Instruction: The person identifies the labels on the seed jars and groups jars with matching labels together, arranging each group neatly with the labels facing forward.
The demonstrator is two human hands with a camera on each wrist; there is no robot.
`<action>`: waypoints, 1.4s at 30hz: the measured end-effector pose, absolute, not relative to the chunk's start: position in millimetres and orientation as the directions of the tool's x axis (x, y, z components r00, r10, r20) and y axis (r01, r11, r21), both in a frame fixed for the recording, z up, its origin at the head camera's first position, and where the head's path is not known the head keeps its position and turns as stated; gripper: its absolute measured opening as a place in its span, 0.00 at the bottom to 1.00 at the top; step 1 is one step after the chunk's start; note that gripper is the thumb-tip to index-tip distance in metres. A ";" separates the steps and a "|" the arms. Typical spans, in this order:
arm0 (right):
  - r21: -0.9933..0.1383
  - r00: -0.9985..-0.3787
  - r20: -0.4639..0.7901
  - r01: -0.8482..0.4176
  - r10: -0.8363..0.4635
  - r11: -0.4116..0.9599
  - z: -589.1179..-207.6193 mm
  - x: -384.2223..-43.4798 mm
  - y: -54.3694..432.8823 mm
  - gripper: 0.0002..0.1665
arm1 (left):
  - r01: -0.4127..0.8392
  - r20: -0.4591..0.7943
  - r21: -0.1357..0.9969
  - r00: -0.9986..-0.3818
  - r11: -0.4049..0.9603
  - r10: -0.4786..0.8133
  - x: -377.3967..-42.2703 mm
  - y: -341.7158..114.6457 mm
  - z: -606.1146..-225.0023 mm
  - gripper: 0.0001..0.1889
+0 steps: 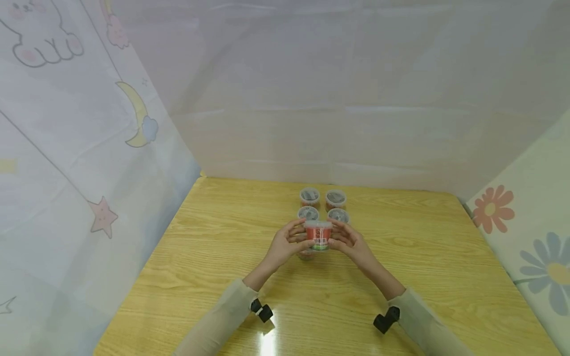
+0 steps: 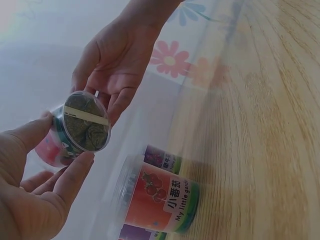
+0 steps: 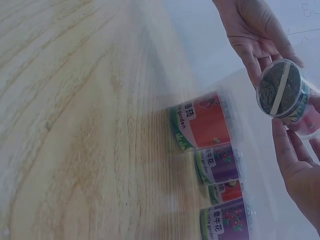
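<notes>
A small clear-lidded plastic cup (image 1: 318,235) with a red and green label is held above the table between two hands. My left hand (image 1: 285,246) grips its left side, and my right hand (image 1: 356,247) grips the right side, thumbs toward me. From the left wrist, the held cup's underside (image 2: 86,122) shows dark contents behind the clear plastic and a pale strip across it. Beneath the hands stands a red cup labelled "My little garden" (image 2: 162,197), mostly hidden in the head view.
Several similar lidded cups stand in two columns behind the hands, among them a back-left cup (image 1: 309,196) and a back-right cup (image 1: 336,199). Some have purple labels (image 3: 220,162). The wooden table (image 1: 231,222) meets a pale backdrop sheet (image 1: 285,138) behind and printed sheets at both sides.
</notes>
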State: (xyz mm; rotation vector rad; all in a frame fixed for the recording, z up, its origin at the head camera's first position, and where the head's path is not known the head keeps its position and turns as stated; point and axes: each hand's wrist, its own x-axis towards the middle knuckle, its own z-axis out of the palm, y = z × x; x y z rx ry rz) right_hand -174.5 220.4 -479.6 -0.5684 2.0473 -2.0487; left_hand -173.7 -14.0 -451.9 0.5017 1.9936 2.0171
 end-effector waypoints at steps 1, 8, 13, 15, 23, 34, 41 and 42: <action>-0.991 -0.909 0.131 -0.133 -0.396 -0.023 -479.3 -174.7 221.2 0.33 | 0.065 0.065 0.998 -0.908 -0.015 0.414 -173.0 -13.3 -451.0 0.34; -0.991 -0.913 0.119 -0.135 -0.391 0.014 -479.1 -175.9 230.3 0.33 | 0.084 0.082 0.996 -0.903 -0.014 0.422 -169.6 -6.7 -449.9 0.32; -0.990 -0.918 0.126 -0.140 -0.376 0.011 -478.1 -175.9 235.9 0.35 | 0.104 0.100 0.994 -0.902 -0.013 0.421 -170.5 -1.9 -446.7 0.27; -0.990 -0.920 0.132 -0.144 -0.370 0.005 -477.2 -175.7 237.3 0.35 | 0.101 0.098 0.995 -0.904 -0.016 0.417 -171.1 0.2 -445.2 0.27; -0.984 -0.913 0.177 -0.175 -0.368 -0.041 -478.9 -175.7 242.8 0.30 | 0.139 0.130 0.990 -0.920 -0.003 0.370 -174.5 10.4 -453.3 0.24; -0.983 -0.940 0.163 -0.181 -0.300 0.034 -477.9 -174.6 250.8 0.27 | 0.181 0.181 0.983 -0.914 -0.033 0.364 -187.5 29.3 -477.5 0.27; -0.976 -0.941 0.163 -0.198 -0.295 0.094 -480.5 -173.3 258.3 0.27 | 0.191 0.176 0.982 -0.905 -0.002 0.388 -187.0 35.2 -476.1 0.26; -0.975 -0.940 0.164 -0.201 -0.298 0.096 -481.3 -172.9 259.4 0.27 | 0.185 0.170 0.983 -0.903 -0.001 0.396 -187.1 35.6 -476.1 0.25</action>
